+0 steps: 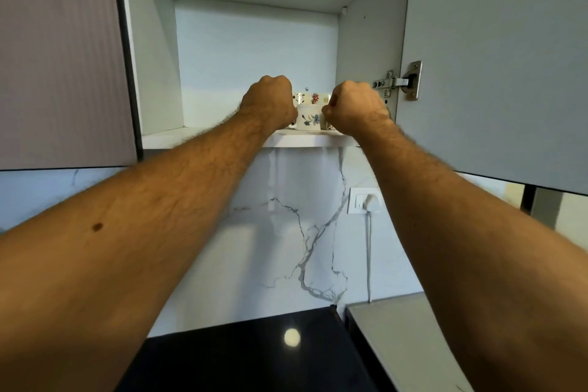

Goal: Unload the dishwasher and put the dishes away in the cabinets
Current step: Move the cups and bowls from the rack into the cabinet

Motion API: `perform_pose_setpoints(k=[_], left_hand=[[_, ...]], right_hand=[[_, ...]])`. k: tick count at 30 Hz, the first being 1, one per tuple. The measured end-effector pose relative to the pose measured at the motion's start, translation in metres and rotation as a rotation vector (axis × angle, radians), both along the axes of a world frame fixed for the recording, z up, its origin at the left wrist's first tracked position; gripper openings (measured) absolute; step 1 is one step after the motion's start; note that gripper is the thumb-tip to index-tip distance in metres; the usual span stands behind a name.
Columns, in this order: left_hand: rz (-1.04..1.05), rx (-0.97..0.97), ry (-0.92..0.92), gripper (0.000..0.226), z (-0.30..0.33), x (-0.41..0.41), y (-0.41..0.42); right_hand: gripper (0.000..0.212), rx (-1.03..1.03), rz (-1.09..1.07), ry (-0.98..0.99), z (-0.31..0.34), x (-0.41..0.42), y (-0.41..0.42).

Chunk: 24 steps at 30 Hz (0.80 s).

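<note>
Cupboard work is occupying both arms: the pale grey wall cabinet point(222, 41) is standing open, its door point(496, 57) swung out to the right on a steel hinge point(410, 81), and the small white floral-patterned ceramic cups point(310, 113) are sitting at the front edge of its lowest shelf point(197, 137), between the two fists. To my eye the cups are being set down or nudged into rows, and doing this well is a matter of sliding each one back from the lip before letting go, keeping them from knocking together, and watching the open door beside the right wrist.

Both bare forearms are reaching up and forward, converging on the shelf. The left hand point(269, 103) is curling its fingers inward, knuckles up, against the left cups; whether it is actually gripping one I cannot tell. The right hand point(356, 106) is likewise fisted, its fingertips seeming to pinch something at the right cup, though the contact is hidden.
</note>
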<state>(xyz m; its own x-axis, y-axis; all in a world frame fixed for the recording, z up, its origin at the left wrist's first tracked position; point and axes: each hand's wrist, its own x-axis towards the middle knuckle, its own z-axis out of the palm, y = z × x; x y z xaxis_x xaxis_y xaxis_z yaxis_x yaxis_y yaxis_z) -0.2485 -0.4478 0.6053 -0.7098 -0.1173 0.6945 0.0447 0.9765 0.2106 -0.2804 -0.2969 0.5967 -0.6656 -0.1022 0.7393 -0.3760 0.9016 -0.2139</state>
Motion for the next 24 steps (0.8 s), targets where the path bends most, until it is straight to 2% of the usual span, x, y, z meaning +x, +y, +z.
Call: perform_pose_setpoints(k=[10,24], left_hand=[[-0.031,0.019,0.042,0.041,-0.021,0.080,0.032],[-0.004,0.080,-0.032,0.041,-0.084,0.222,0.163]], right_hand=[[0.026,0.025,-0.043,0.013,-0.026,0.079,0.045],[0.026,0.047,-0.039,-0.093,-0.077,0.218,0.145]])
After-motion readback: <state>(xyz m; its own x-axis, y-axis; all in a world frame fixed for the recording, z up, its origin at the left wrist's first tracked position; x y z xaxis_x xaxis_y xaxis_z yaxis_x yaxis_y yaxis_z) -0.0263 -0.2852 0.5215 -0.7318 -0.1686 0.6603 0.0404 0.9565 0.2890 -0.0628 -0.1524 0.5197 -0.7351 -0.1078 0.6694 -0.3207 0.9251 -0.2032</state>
